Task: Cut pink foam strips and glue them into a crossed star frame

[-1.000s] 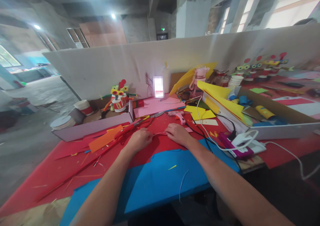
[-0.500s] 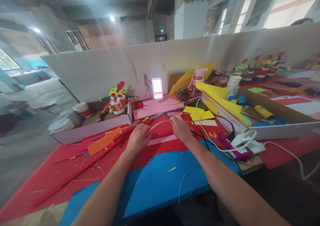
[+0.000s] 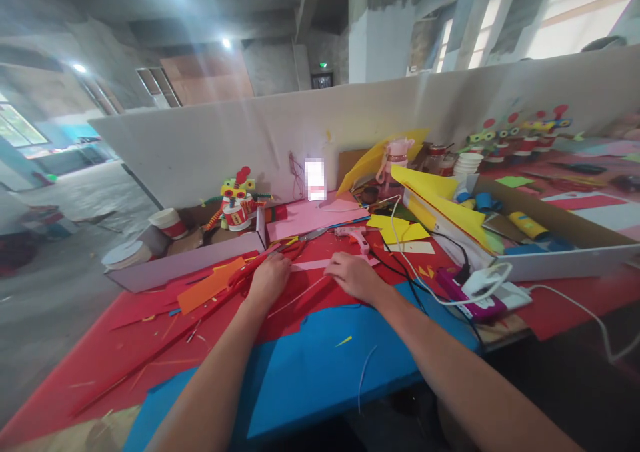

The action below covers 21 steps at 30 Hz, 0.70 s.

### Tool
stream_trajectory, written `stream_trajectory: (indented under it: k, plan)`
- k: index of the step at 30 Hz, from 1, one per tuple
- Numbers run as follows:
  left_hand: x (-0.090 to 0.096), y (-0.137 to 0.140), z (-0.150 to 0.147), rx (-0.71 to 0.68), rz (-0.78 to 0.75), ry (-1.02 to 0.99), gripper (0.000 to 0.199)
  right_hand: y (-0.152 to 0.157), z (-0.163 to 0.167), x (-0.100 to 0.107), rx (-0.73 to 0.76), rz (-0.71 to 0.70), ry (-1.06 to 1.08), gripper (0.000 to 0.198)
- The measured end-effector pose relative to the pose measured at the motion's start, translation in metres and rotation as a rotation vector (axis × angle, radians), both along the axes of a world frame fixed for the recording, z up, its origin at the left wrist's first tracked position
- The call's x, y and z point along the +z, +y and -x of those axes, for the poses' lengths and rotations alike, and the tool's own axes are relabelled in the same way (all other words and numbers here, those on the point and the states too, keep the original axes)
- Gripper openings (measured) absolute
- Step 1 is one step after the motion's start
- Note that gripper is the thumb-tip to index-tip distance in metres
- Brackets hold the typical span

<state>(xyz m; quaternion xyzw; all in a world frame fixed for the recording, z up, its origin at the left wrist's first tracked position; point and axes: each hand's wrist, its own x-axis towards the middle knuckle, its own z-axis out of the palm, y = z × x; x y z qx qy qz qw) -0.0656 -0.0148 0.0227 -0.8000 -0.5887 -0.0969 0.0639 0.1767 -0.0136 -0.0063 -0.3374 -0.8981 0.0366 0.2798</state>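
A pale pink paper strip [image 3: 309, 265] lies across the red paper between my hands. My left hand [image 3: 271, 280] is closed at its left end, fingers curled down against it. My right hand [image 3: 354, 276] is pinched on a thin pink strip [image 3: 300, 295] that trails down to the left; the wider strip passes behind these fingers and shows again on their right. Just beyond my right hand lies a pink glue gun [image 3: 354, 235]. Scissors [image 3: 309, 236] with yellow handles rest past my left hand.
Blue paper [image 3: 320, 365] covers the near edge. At left, a box [image 3: 200, 260] holds a paper-cup robot [image 3: 238, 205] and cups. At right stand a purple power strip [image 3: 470, 295] with white cables and a box [image 3: 570, 260] of coloured rolls. A white partition [image 3: 225, 139] closes the back.
My right hand has come down toward me with the thin strip, uncovering the glue gun. My left hand has shifted slightly left. The wider strip now sits farther from me, between my hands.
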Motion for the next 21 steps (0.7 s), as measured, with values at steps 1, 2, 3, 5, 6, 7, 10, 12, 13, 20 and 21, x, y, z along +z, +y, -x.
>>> stream_trajectory:
  k: [1, 2, 3, 5, 6, 7, 10, 12, 13, 20, 21]
  plan:
    - [0.002, -0.001, 0.001, -0.023, -0.001, -0.087, 0.019, -0.002, 0.003, -0.001, 0.032, 0.011, -0.022, 0.017]
    - [0.004, -0.004, 0.002, -0.070, 0.021, -0.179, 0.018, -0.004, 0.005, -0.003, 0.058, 0.024, -0.033, 0.016]
    - [0.006, -0.007, 0.001, -0.139, 0.070, -0.264, 0.017, -0.006, 0.007, -0.004, 0.077, 0.038, -0.037, 0.016]
    - [0.008, -0.014, -0.005, -0.304, 0.216, -0.361, 0.019, -0.006, 0.008, -0.005, 0.091, 0.066, -0.042, 0.017]
    - [0.008, -0.018, -0.009, -0.362, 0.269, -0.363, 0.022, -0.006, 0.008, -0.006, 0.089, 0.077, -0.047, 0.017]
    - [0.007, -0.021, -0.013, -0.392, 0.292, -0.331, 0.024, -0.005, 0.008, -0.006, 0.085, 0.084, -0.054, 0.017]
    - [0.002, -0.025, -0.023, -0.409, 0.225, -0.224, 0.021, -0.004, 0.005, -0.006, 0.062, 0.088, -0.064, 0.015]
    - [-0.002, -0.025, -0.025, -0.419, 0.196, -0.194, 0.020, -0.005, 0.002, -0.006, 0.052, 0.088, -0.070, 0.013]
    - [-0.003, -0.025, -0.026, -0.432, 0.198, -0.181, 0.021, -0.007, 0.000, -0.006, 0.047, 0.087, -0.072, 0.013]
    - [-0.002, -0.027, -0.029, -0.455, 0.186, -0.112, 0.017, -0.012, -0.006, -0.011, 0.062, 0.088, -0.030, 0.013]
    - [-0.001, -0.028, -0.031, -0.446, 0.185, -0.108, 0.015, -0.011, -0.006, -0.011, 0.065, 0.088, -0.026, 0.013]
